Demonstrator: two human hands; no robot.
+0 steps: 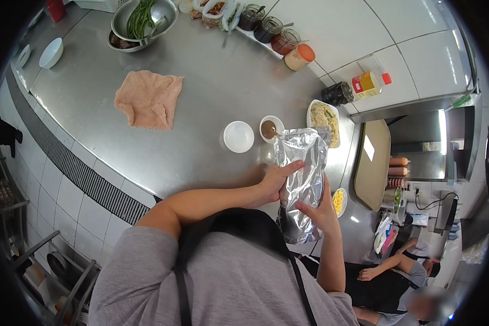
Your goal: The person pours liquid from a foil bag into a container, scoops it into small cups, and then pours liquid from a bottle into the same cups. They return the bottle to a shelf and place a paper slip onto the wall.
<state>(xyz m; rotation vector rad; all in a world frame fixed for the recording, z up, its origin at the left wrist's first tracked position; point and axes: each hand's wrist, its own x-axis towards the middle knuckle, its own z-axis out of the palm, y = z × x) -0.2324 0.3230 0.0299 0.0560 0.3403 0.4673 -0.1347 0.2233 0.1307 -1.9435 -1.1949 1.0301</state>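
Observation:
A shiny silver foil pouch is held upright over the steel counter's edge. On its left side my left hand grips it, thumb across the front. My right hand holds the lower right side, its thumb also on the foil. Just beyond the pouch's top left corner is a small white bowl of brown sauce, with an empty white bowl left of it. Behind the pouch's top right corner sits a white dish of rice-like food. A small dish of yellow food lies right of my right hand.
A pink cloth lies on the counter. Steel bowls with green beans stand at the back left, condiment jars and an oil bottle along the wall. A tray is at right; co-workers stand at lower right.

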